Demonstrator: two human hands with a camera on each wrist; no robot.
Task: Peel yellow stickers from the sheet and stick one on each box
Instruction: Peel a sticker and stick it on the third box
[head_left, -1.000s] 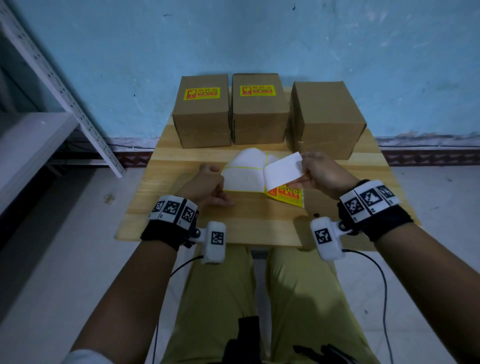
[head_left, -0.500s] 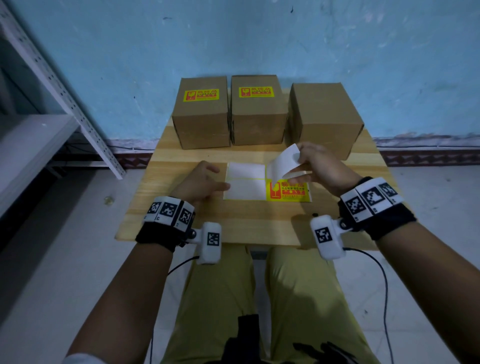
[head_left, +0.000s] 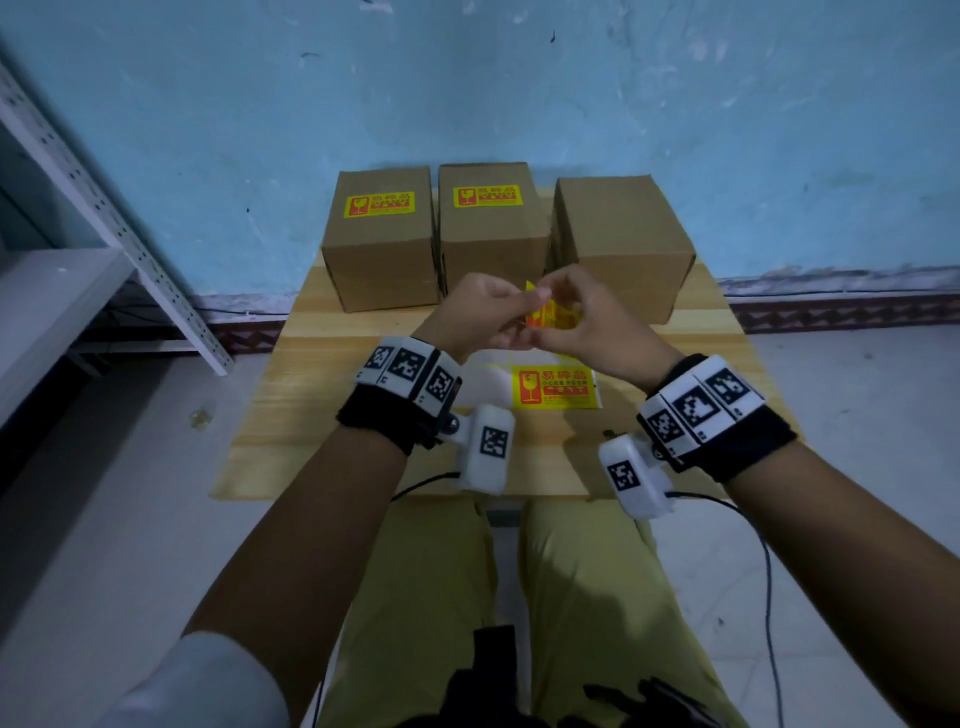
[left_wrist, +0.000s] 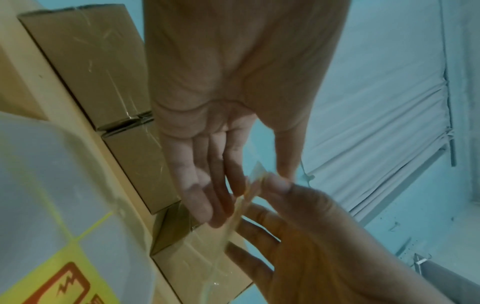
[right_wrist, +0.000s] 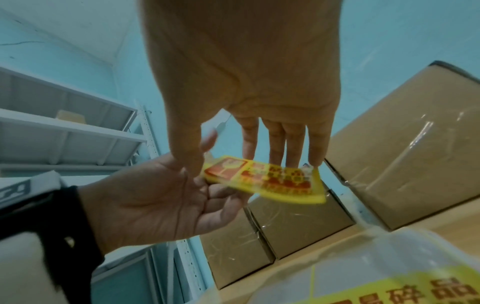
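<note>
Three brown cardboard boxes stand in a row at the back of the wooden table (head_left: 311, 457). The left box (head_left: 382, 254) and the middle box (head_left: 491, 244) each carry a yellow sticker on top. The right box (head_left: 623, 244) has a bare top. Above the table, in front of the boxes, my left hand (head_left: 511, 304) and my right hand (head_left: 566, 301) pinch one peeled yellow sticker (head_left: 545, 316) between them. In the right wrist view the sticker (right_wrist: 267, 181) faces up, printed in red. The white backing sheet (head_left: 556, 387) lies flat below my hands with one yellow sticker on it.
A grey metal shelf rack (head_left: 62, 291) stands to the left of the table. A blue wall runs right behind the boxes. My knees sit under the table's near edge, and cables hang from both wrist cameras.
My right hand pulled the sticker fully off the sheet and lifted it. My left hand let go of the sheet and rose to take the sticker's other end. The sheet now lies flat.
</note>
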